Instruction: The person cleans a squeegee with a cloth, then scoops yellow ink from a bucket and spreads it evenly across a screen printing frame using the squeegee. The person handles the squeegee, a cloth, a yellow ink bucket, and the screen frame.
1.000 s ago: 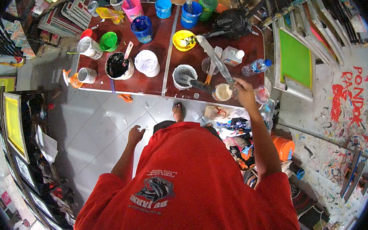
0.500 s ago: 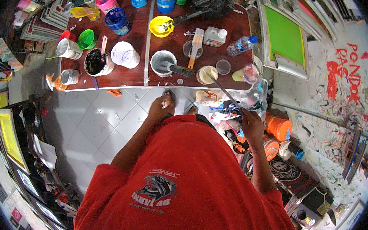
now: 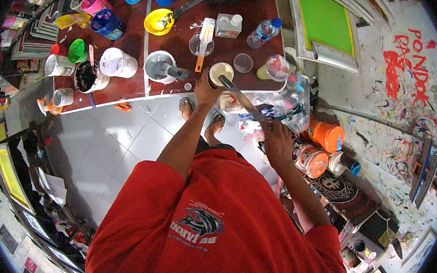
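My right hand (image 3: 278,144) is closed around the near end of a long, flat stirring stick (image 3: 246,104), greyish brown. The far tip of the stick dips into a small cup of cream-coloured paint (image 3: 216,71) at the table's front edge. Against the near left side of that cup, my left hand (image 3: 207,90) grips it; some of its fingers are hidden. Just left of the cup stands a white tub of grey paint (image 3: 159,68) with a dark-handled tool in it. A brush with an orange handle (image 3: 203,44) lies across a round clear container behind the cup.
Paint pots crowd the dark red table (image 3: 124,90), among them a yellow bowl (image 3: 159,21) and a blackened bucket (image 3: 90,77). A water bottle (image 3: 264,33) and a white jug (image 3: 229,25) stand at the back right. Orange tubs (image 3: 325,135) lie to my right.
My left hand has come up from beside my body to the cream paint cup. My right hand has moved left and slightly nearer with the stick. The whole view has shifted.
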{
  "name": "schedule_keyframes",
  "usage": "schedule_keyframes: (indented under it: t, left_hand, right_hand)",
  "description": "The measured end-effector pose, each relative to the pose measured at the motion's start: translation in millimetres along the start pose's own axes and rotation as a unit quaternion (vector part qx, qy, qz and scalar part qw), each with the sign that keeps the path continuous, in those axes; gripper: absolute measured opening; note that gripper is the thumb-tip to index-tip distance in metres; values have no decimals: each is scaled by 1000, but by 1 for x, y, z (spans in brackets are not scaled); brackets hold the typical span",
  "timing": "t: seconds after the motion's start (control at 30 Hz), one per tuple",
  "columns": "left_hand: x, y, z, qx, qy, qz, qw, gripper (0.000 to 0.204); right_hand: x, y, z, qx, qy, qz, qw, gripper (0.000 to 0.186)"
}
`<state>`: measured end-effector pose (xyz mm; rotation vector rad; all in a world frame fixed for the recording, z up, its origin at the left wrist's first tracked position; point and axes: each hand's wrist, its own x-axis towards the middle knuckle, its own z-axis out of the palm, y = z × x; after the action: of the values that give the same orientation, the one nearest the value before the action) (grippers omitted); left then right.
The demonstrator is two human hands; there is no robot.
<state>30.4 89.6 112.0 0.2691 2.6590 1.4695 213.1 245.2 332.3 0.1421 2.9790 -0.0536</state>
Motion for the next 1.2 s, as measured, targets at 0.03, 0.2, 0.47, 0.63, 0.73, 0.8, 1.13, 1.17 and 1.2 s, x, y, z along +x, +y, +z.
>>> schedule_keyframes:
  t: [0.03, 0.2, 0.47, 0.63, 0.73, 0.8, 1.13, 1.17, 1.2]
  left_hand:
    - [0, 4, -1, -2, -8, -3, 1000, 91]
    - [-6, 22, -6, 78, 1, -48, 996, 93]
    - [-9, 5, -5, -45, 4, -52, 998, 93]
    - [-67, 1, -49, 40, -86, -71, 993, 88]
    - [-117, -10, -95, 67, -126, -109, 984, 81]
    - [-156, -38, -123, 36, -93, -129, 987, 77]
    - [-284, -94, -258, 212, -67, -273, 936, 68]
    - [-295, -100, -262, 212, -60, -280, 934, 67]
    - [-306, -109, -264, 211, -54, -286, 933, 67]
  right_hand:
    - [-4, 3, -1, -14, -11, 1, 1000, 41]
    - [-17, 15, -16, -23, -63, 11, 998, 40]
    - [-34, 49, -33, 110, -21, 26, 993, 36]
    - [-34, 65, 37, 410, 42, 144, 900, 27]
    - [-10, 71, 110, 528, 60, 160, 832, 27]
    - [16, 69, 146, 567, 69, 160, 805, 29]
    - [92, 69, 231, 611, 110, 179, 763, 29]
    - [96, 64, 232, 625, 102, 192, 750, 29]
    - [99, 58, 232, 638, 95, 207, 735, 30]
